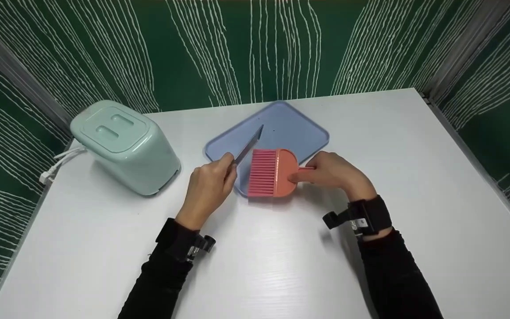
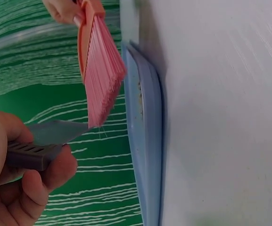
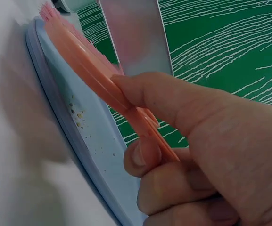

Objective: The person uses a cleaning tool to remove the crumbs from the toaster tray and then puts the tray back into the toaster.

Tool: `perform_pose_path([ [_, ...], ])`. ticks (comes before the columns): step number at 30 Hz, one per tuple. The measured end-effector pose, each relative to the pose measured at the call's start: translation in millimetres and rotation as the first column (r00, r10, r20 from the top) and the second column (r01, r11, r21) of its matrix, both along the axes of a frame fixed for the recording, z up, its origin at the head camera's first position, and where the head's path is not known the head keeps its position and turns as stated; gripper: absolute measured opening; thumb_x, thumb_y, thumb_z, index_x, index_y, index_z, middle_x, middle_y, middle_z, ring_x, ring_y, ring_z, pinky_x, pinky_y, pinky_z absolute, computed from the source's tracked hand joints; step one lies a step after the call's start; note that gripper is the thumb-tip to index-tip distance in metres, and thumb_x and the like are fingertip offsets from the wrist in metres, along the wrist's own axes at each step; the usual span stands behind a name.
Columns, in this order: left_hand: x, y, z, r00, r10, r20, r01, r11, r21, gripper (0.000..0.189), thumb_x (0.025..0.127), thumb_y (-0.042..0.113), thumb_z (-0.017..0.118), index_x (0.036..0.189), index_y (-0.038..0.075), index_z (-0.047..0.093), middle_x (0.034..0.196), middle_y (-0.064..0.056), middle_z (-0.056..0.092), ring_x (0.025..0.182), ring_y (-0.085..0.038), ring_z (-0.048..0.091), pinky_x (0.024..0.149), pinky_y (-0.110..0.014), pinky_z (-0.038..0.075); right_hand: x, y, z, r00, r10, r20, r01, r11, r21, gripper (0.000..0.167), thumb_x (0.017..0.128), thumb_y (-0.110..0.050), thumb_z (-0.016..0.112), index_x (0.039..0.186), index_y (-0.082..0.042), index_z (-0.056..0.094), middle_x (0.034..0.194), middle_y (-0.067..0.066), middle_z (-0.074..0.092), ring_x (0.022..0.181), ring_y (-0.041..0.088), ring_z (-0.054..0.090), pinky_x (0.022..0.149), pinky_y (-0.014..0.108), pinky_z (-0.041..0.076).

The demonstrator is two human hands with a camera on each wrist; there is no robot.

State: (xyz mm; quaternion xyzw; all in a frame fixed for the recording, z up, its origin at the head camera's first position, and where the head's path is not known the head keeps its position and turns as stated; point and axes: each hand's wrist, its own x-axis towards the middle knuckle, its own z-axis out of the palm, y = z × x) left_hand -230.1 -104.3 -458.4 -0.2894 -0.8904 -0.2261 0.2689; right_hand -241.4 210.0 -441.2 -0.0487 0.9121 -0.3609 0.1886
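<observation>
My left hand [image 1: 208, 186] grips the dark slotted handle [image 2: 32, 155] of a knife [image 1: 250, 144], its grey blade pointing away over the tray. In my right hand [image 1: 337, 173] is a small brush [image 1: 286, 175] with an orange head and pink bristles; the thumb lies along the base of the head. The bristles face left, and their ends overlap the blade tip in the left wrist view. Beneath both tools lies a blue rectangular tray [image 1: 297, 126], turned at an angle. Small crumbs [image 3: 79, 114] are scattered on its surface in the right wrist view.
A mint-green toaster [image 1: 126, 146] with two slots in its top stands at the left of the white table [image 1: 255, 266]. Its white cable and plug [image 1: 48, 176] lie by the table's left edge. Green walls with white streaks [image 1: 255, 48] enclose the back and sides.
</observation>
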Motion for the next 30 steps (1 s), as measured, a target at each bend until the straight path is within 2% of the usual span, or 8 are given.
perform_pose_path([
  [4, -2.2, -1.8, -0.2, 0.999, -0.002, 0.034, 0.000, 0.999, 0.054, 0.013, 0.104, 0.008, 0.064, 0.093, 0.004, 0.058, 0.061, -0.005, 0.058, 0.053, -0.012, 0.045, 0.048, -0.032, 0.041, -0.1, 3, 1.5, 0.999, -0.018, -0.030, 0.018, 1.000, -0.011, 0.053, 0.087, -0.056, 0.081, 0.060, -0.023, 0.049, 0.061, -0.010, 0.037, 0.067, 0.014, 0.041, 0.058, 0.028, 0.032],
  [6, -3.1, -2.7, -0.2, 0.998, -0.006, 0.055, 0.001, 0.997, 0.078, 0.014, 0.105, 0.010, 0.064, 0.093, 0.004, 0.059, 0.061, -0.005, 0.057, 0.053, -0.012, 0.045, 0.049, -0.031, 0.040, -0.2, 5, 2.0, 0.999, -0.020, -0.050, 0.019, 1.000, -0.019, 0.048, 0.088, -0.056, 0.080, 0.065, -0.020, 0.058, 0.064, -0.009, 0.047, 0.073, 0.015, 0.048, 0.063, 0.029, 0.039],
  [10, -4.5, -4.0, 0.1, 0.996, -0.018, 0.088, 0.008, 0.993, 0.115, 0.015, 0.106, 0.011, 0.062, 0.093, 0.005, 0.059, 0.062, -0.005, 0.059, 0.052, -0.012, 0.049, 0.050, -0.031, 0.042, -0.4, 6, 3.4, 0.996, -0.008, -0.085, 0.006, 1.000, -0.022, 0.043, 0.090, -0.057, 0.079, 0.087, -0.014, 0.076, 0.083, -0.001, 0.069, 0.084, 0.018, 0.058, 0.073, 0.032, 0.048],
  [13, -5.0, -4.5, 0.4, 0.994, -0.028, 0.110, 0.012, 0.990, 0.142, 0.016, 0.107, 0.011, 0.062, 0.092, 0.005, 0.059, 0.064, -0.005, 0.059, 0.053, -0.012, 0.050, 0.052, -0.030, 0.043, -0.1, 7, 4.8, 0.995, -0.012, -0.097, 0.011, 1.000, -0.014, 0.045, 0.091, -0.058, 0.078, 0.096, -0.013, 0.078, 0.094, 0.003, 0.075, 0.089, 0.018, 0.061, 0.077, 0.033, 0.050],
  [17, -5.9, -5.4, 0.2, 0.990, -0.030, 0.141, 0.005, 0.985, 0.175, 0.016, 0.106, 0.011, 0.062, 0.093, 0.004, 0.060, 0.063, -0.004, 0.055, 0.055, -0.012, 0.047, 0.053, -0.029, 0.039, -0.8, 11, 5.5, 0.994, -0.036, -0.105, 0.035, 0.999, -0.018, 0.043, 0.091, -0.057, 0.077, 0.091, -0.015, 0.074, 0.095, 0.004, 0.074, 0.091, 0.019, 0.062, 0.078, 0.033, 0.050],
  [19, -6.5, -6.0, 0.1, 0.985, -0.039, 0.167, 0.005, 0.980, 0.199, 0.016, 0.107, 0.011, 0.062, 0.093, 0.004, 0.060, 0.062, -0.004, 0.056, 0.052, -0.010, 0.050, 0.052, -0.027, 0.039, -1.4, 13, 5.4, 0.993, -0.055, -0.100, 0.054, 0.998, -0.019, 0.042, 0.091, -0.058, 0.077, 0.084, -0.016, 0.072, 0.094, 0.004, 0.074, 0.091, 0.020, 0.062, 0.078, 0.033, 0.050],
  [24, -7.1, -7.7, 1.9, 0.960, -0.095, 0.263, 0.015, 0.956, 0.292, 0.016, 0.108, 0.013, 0.061, 0.093, 0.006, 0.060, 0.064, -0.003, 0.065, 0.046, -0.008, 0.064, 0.049, -0.023, 0.048, -1.9, 16, 6.6, 0.991, -0.105, -0.080, 0.105, 0.994, -0.016, 0.051, 0.088, -0.064, 0.079, 0.067, -0.022, 0.059, 0.088, 0.003, 0.072, 0.089, 0.019, 0.062, 0.074, 0.032, 0.048],
  [30, -8.6, -9.5, 2.7, 0.941, -0.117, 0.319, -0.005, 0.934, 0.358, 0.012, 0.106, 0.013, 0.062, 0.096, 0.005, 0.062, 0.064, -0.004, 0.068, 0.045, -0.010, 0.066, 0.047, -0.025, 0.051, -2.6, 19, 6.6, 0.987, -0.130, -0.089, 0.130, 0.992, -0.011, 0.057, 0.087, -0.067, 0.078, 0.063, -0.024, 0.050, 0.077, -0.004, 0.065, 0.083, 0.017, 0.057, 0.069, 0.031, 0.043],
])
